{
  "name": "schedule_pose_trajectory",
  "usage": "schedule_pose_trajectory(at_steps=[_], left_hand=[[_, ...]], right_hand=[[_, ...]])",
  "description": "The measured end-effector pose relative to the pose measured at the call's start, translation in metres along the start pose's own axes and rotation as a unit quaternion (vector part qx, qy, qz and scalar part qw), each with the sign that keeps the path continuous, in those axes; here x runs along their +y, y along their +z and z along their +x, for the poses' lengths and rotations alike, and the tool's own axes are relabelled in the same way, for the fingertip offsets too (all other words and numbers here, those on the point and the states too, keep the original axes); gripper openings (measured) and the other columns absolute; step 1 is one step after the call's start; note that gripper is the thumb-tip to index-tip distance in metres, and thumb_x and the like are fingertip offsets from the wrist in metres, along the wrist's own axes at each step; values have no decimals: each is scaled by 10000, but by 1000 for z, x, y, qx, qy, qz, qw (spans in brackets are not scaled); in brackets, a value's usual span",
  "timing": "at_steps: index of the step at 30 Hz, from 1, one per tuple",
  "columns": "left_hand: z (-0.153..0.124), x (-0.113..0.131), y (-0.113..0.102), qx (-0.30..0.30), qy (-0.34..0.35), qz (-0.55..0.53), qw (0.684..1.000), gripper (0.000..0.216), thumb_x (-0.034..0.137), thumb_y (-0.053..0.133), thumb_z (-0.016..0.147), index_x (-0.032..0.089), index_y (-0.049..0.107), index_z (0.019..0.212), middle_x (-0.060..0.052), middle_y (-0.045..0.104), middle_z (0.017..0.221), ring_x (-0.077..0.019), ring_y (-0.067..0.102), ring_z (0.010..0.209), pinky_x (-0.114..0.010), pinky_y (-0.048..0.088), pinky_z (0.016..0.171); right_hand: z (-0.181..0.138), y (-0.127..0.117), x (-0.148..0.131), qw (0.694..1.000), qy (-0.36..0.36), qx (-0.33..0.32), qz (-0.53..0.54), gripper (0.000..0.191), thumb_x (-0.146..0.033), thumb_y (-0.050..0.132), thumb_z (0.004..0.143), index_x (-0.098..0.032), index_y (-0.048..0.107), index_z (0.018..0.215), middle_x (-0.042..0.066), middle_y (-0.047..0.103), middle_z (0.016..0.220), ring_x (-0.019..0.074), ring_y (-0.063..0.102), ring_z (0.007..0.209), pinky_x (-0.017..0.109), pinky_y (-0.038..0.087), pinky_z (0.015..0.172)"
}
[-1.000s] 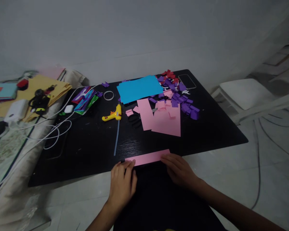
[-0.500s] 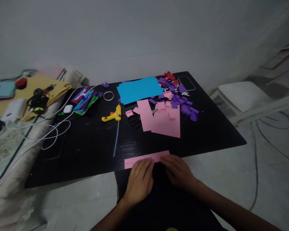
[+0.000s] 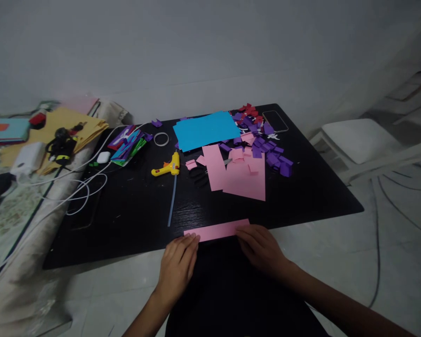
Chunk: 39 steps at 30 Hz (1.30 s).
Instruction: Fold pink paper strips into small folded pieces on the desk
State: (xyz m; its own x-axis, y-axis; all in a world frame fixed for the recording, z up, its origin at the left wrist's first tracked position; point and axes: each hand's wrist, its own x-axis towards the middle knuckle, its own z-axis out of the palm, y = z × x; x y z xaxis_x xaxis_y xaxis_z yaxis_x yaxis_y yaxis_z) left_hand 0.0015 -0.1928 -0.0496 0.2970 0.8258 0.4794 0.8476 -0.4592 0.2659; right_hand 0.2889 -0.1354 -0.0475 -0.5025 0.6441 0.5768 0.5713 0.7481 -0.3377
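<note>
A long folded pink paper strip (image 3: pixel 218 230) lies along the near edge of the black table. My left hand (image 3: pixel 178 260) rests on its left end, fingers stretched out and lying flat across the paper. At the strip's right end, my right hand (image 3: pixel 261 248) holds the paper with its fingers together and bent; its thumb is hidden. Beyond the strip are a narrow pink sheet (image 3: pixel 215 168) and a wider pink sheet (image 3: pixel 247 182). Scissors with black handles (image 3: pixel 198 177) lie partly under the narrow sheet.
A yellow glue gun (image 3: pixel 166 167) with its glue stick (image 3: pixel 172 201) lies left of the sheets. Behind are blue sheets (image 3: pixel 206 131), purple paper pieces (image 3: pixel 266 150) and a tape ring (image 3: pixel 161 139). White cables (image 3: pixel 87 187) cross the left side. A white stool (image 3: pixel 358 140) stands right.
My left hand has slid left along the strip, from its middle to its left end. The right hand stays at the right end. The view has shifted slightly.
</note>
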Motion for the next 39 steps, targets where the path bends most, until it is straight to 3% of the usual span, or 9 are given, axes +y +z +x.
schedule_pose_trajectory(at_steps=[7, 11, 13, 16, 18, 21, 25, 33, 39], left_hand=[[22, -4, -17, -22, 8, -133, 991, 318, 66, 638, 940, 251, 716, 1186, -7, 778, 1001, -207, 720, 901, -377, 536, 920], [51, 1, -33, -29, -41, -271, 961, 205, 128, 653, 958, 222, 741, 1118, -43, 763, 920, -193, 711, 872, -333, 560, 831], [68, 5, -36, 0, -129, -335, 933, 147, 210, 722, 929, 203, 742, 1075, -58, 763, 918, -187, 712, 836, -299, 564, 768], [90, 12, -34, 48, -297, -456, 838, 393, 337, 794, 874, 220, 658, 1224, -2, 707, 837, -146, 657, 720, -243, 531, 670], [100, 17, -28, 45, -321, -546, 772, 367, 432, 735, 911, 228, 653, 1205, -8, 688, 890, -148, 639, 776, -248, 522, 712], [105, 23, -18, -19, -359, -563, 744, 303, 474, 757, 883, 186, 675, 928, 26, 573, 717, -118, 532, 646, -221, 441, 621], [101, 24, -7, -56, -373, -536, 755, 435, 526, 761, 863, 175, 567, 696, 53, 439, 618, -101, 409, 579, -221, 350, 566], [103, 20, -12, -148, -342, -549, 748, 417, 537, 744, 882, 171, 621, 725, 25, 564, 625, -114, 476, 579, -231, 376, 573], [100, 20, -6, -126, -382, -671, 624, 437, 567, 606, 977, 164, 681, 827, -38, 672, 733, -159, 625, 659, -272, 509, 639]], right_hand=[[18, -10, -4, 1000, 3, -19, 19, 170, -81, 623, 960, -185, 693, 1075, 68, 773, 936, 196, 680, 798, 344, 550, 737], [42, -17, -14, 984, 47, -103, 139, 143, -110, 607, 954, -185, 726, 981, 49, 749, 841, 182, 666, 745, 326, 504, 690], [58, -20, -20, 944, 131, -163, 257, 123, -166, 623, 944, -185, 742, 917, 40, 725, 798, 158, 649, 694, 289, 491, 650], [78, -20, -27, 824, 307, -211, 428, 118, -275, 684, 922, -185, 755, 891, 26, 731, 792, 156, 655, 702, 267, 483, 639], [84, -16, -30, 751, 373, -188, 511, 150, -330, 724, 893, -183, 746, 880, 18, 724, 812, 161, 655, 735, 279, 495, 683], [85, -8, -30, 700, 406, -167, 563, 187, -361, 780, 843, -180, 739, 872, 8, 709, 819, 157, 643, 753, 298, 507, 734], [84, -4, -28, 696, 418, -183, 554, 237, -372, 814, 823, -169, 717, 899, 20, 694, 843, 160, 643, 760, 302, 532, 701], [101, -7, -17, 705, 431, -121, 550, 311, -442, 807, 845, -161, 679, 872, -12, 656, 757, 121, 623, 637, 279, 528, 640], [101, -3, -17, 668, 441, -113, 589, 323, -468, 812, 831, -167, 695, 853, -28, 626, 702, 112, 578, 589, 268, 483, 586]])
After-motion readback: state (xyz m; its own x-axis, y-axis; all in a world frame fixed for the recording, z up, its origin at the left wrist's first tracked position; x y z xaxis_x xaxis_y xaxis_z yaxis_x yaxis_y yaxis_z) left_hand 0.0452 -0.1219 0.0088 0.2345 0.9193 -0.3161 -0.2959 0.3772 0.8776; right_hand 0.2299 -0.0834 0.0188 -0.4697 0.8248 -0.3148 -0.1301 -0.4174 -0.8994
